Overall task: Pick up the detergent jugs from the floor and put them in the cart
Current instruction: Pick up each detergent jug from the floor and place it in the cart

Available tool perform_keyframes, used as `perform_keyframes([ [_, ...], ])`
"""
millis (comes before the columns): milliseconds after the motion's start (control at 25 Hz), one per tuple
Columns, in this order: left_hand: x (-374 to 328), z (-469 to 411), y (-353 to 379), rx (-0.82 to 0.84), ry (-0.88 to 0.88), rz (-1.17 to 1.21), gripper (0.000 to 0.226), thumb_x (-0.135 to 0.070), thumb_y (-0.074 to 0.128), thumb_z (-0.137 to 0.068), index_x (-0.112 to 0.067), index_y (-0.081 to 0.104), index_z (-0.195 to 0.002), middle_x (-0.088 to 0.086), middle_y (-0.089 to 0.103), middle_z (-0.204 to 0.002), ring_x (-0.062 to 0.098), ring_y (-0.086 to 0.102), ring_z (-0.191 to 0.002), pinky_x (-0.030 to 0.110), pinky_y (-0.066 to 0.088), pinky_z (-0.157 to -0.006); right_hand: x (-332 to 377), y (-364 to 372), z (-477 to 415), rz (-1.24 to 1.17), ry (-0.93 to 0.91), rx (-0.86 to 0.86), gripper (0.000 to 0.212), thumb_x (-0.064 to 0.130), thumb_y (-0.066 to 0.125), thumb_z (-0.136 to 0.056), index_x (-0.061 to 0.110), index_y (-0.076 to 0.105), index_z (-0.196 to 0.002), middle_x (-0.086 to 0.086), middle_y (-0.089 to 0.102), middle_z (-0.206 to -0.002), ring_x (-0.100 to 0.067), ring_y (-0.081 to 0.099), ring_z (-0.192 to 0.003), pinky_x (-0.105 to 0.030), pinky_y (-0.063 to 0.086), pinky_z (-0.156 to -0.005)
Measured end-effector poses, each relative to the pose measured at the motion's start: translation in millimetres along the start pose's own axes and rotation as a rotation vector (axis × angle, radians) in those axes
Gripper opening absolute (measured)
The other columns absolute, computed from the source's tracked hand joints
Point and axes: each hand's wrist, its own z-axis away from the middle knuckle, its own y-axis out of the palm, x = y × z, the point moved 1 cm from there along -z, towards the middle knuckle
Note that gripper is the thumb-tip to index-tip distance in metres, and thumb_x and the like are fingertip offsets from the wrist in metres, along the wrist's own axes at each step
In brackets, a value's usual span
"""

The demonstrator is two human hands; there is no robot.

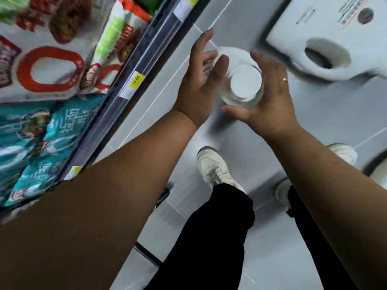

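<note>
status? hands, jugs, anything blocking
Left hand open beside the capped jug, right hand cupping its far side, grip not closed. Second jug lying on the floor beyond. Cart not in view, path unobstructed.

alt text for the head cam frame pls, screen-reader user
Seen from above, a person's right hand cups a white-capped jug standing on the grey tiled floor, while the open left hand reaches toward it. Another white jug lies upper right; stocked store shelves run along the left.

Black trousers (211, 237), whitish sneakers (213, 166), seemingly gold ring (284, 79).
</note>
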Motion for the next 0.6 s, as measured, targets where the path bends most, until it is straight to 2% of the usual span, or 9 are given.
perform_keyframes([
  [80, 12, -7, 3, -0.028, 0.015, 0.030, 0.094, -0.072, 0.037, -0.080, -0.012, 0.023, -0.151, 0.005, 0.051, -0.129, -0.004, 0.052, -0.117, 0.013, 0.039, -0.102, 1, 8, -10, -0.037, -0.005, -0.060, 0.097, 0.045, 0.082, -0.063, 0.007, 0.041, -0.141, 0.006, 0.041, -0.130, -0.022, 0.044, -0.126, -0.006, 0.025, -0.102],
  [160, 21, -13, 6, -0.074, -0.012, 0.032, 0.083, -0.067, 0.037, -0.092, -0.012, 0.021, -0.152, -0.003, 0.054, -0.121, -0.014, 0.054, -0.108, 0.010, 0.042, -0.097, -1, 11, -17, -0.028, -0.009, -0.097, 0.085, 0.043, 0.080, -0.067, 0.008, 0.047, -0.137, 0.011, 0.043, -0.123, -0.023, 0.049, -0.124, -0.003, 0.025, -0.099],
  [280, 30, -24, 13, -0.095, -0.080, 0.032, 0.054, -0.032, 0.032, -0.105, -0.011, 0.021, -0.153, -0.015, 0.051, -0.114, -0.026, 0.053, -0.096, 0.000, 0.039, -0.083, -9, 1, -25, -0.036, 0.022, -0.144, 0.073, 0.045, 0.074, -0.070, 0.011, 0.053, -0.132, 0.011, 0.050, -0.122, -0.021, 0.053, -0.122, -0.015, 0.034, -0.105],
  [360, 36, -33, 19, -0.100, -0.107, 0.049, 0.049, -0.027, 0.030, -0.106, -0.016, 0.022, -0.153, -0.011, 0.050, -0.119, -0.029, 0.050, -0.095, -0.002, 0.038, -0.081, -16, -13, -34, -0.112, 0.056, -0.187, 0.069, 0.044, 0.073, -0.071, 0.014, 0.053, -0.130, 0.007, 0.055, -0.126, -0.016, 0.054, -0.122, -0.029, 0.038, -0.108],
  [520, 51, -58, 40, -0.172, -0.207, 0.132, 0.050, -0.035, 0.034, -0.106, -0.023, 0.025, -0.153, -0.002, 0.040, -0.141, -0.027, 0.044, -0.100, 0.000, 0.035, -0.085, -37, -43, -55, -0.220, 0.101, -0.211, 0.067, 0.041, 0.071, -0.072, 0.013, 0.053, -0.129, -0.001, 0.056, -0.129, -0.008, 0.052, -0.122, -0.031, 0.038, -0.109],
  [600, 63, -72, 55, -0.185, -0.265, 0.129, 0.054, -0.044, 0.037, -0.103, -0.027, 0.025, -0.153, 0.004, 0.033, -0.154, -0.009, 0.044, -0.121, 0.008, 0.033, -0.094, -50, -52, -63, -0.262, 0.085, -0.217, 0.066, 0.041, 0.071, -0.072, 0.015, 0.053, -0.130, -0.002, 0.057, -0.130, -0.014, 0.052, -0.123, -0.039, 0.039, -0.108],
])
